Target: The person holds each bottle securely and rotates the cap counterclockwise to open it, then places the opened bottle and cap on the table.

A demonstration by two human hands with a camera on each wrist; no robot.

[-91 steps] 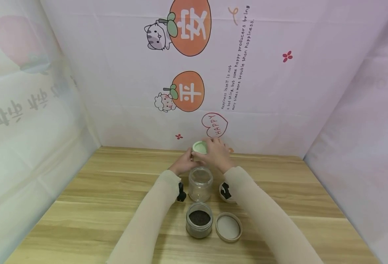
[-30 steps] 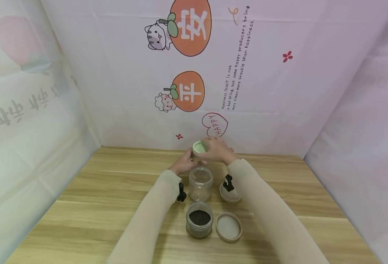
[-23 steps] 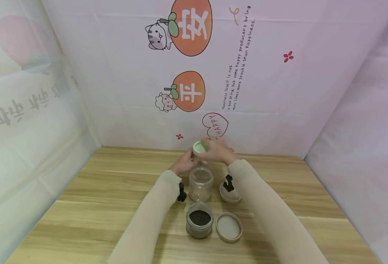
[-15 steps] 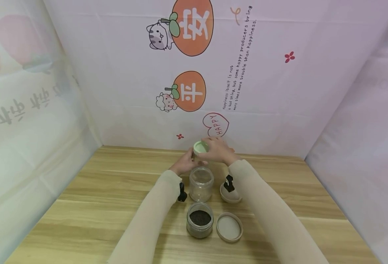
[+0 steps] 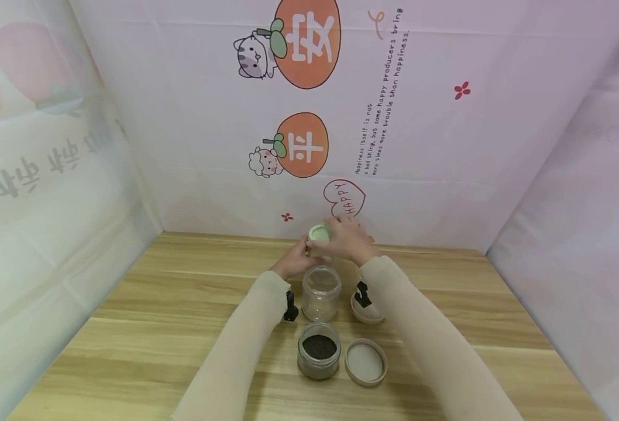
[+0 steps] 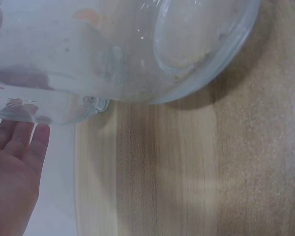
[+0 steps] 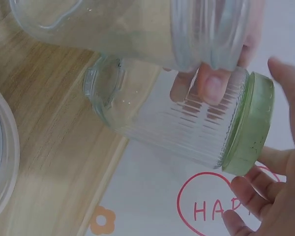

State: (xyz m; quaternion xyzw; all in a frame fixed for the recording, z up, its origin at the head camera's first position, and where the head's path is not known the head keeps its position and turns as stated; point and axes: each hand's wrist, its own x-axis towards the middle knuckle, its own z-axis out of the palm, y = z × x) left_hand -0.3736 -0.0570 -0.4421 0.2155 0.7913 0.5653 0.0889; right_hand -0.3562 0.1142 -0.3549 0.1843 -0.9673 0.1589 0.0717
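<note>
Near the back edge of the table, my left hand (image 5: 292, 261) grips a clear ribbed glass jar (image 7: 162, 129), which lies tilted in the air. Its light green lid (image 7: 253, 129) faces up and right. My right hand (image 5: 348, 238) is curled round this lid, thumb on one side and fingertips at the opposite rim. In the right wrist view the thumb lies just off the lid's edge. The left fingers (image 6: 35, 147) show under the glass in the left wrist view. Right below the hands stands a wide clear jar (image 5: 321, 298) without a lid.
A second open jar (image 5: 319, 365), holding dark grains, stands nearer. To its right lies an upturned pale lid (image 5: 364, 362). Another pale lid (image 5: 367, 313) lies farther back, partly under the right forearm. A printed cloth (image 5: 209, 117) hangs behind the wooden table (image 5: 157, 327).
Over these seconds the right hand turns about the green lid, its wrist swinging outward and then slightly back. The left hand keeps its hold on the jar. Everything on the table stays put.
</note>
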